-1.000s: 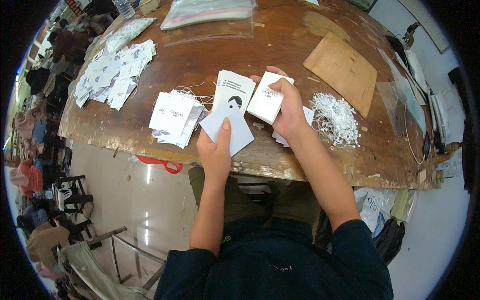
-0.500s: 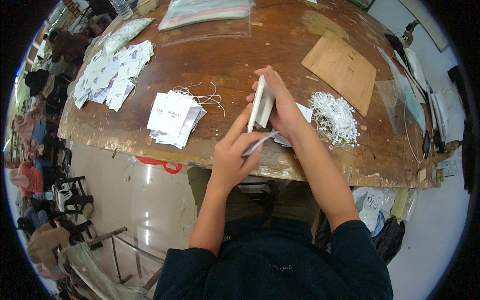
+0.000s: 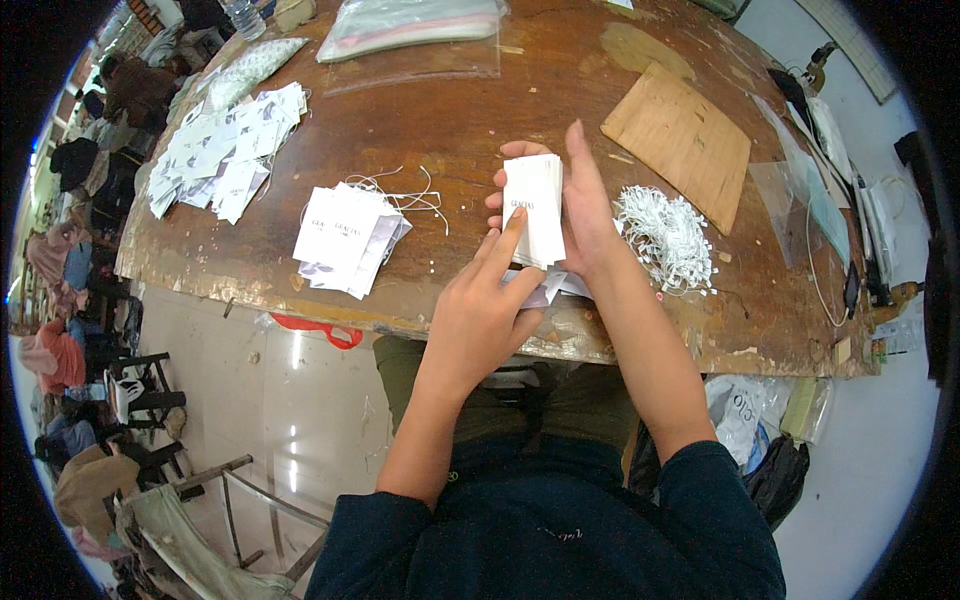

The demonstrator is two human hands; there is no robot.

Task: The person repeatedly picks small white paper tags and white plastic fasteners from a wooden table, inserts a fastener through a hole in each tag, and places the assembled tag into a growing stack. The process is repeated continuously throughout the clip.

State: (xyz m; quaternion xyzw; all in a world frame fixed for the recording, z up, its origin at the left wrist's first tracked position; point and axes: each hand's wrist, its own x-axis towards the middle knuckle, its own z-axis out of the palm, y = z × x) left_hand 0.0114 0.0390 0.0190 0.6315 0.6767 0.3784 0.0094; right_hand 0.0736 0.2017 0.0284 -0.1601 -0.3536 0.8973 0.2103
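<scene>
A stack of narrow white printed cards (image 3: 540, 222) rests upright in my right hand (image 3: 592, 215), whose fingers wrap behind it and show at its left edge. My right thumb points up, apart from the stack. My left hand (image 3: 475, 310) lays its outstretched index finger on the front card; the thumb stands away below. Under the stack, partly hidden by my hands, are more white cards (image 3: 545, 292) at the table edge. To the left lies a pile of white square tags (image 3: 345, 235) with loose white strings (image 3: 425, 195). Beside my right wrist is a heap of white tag strings (image 3: 665, 240).
The worn wooden table (image 3: 450, 130) also carries a larger tag pile (image 3: 225, 150), clear plastic bags (image 3: 410, 30), a filled bag (image 3: 255, 70) and a thin wooden board (image 3: 685, 140). A metal-framed rack (image 3: 225, 500) stands on the floor at lower left.
The card stack has turned from edge-on to face-up toward me. My left index finger has moved up onto its front, and my right thumb has lifted away from it.
</scene>
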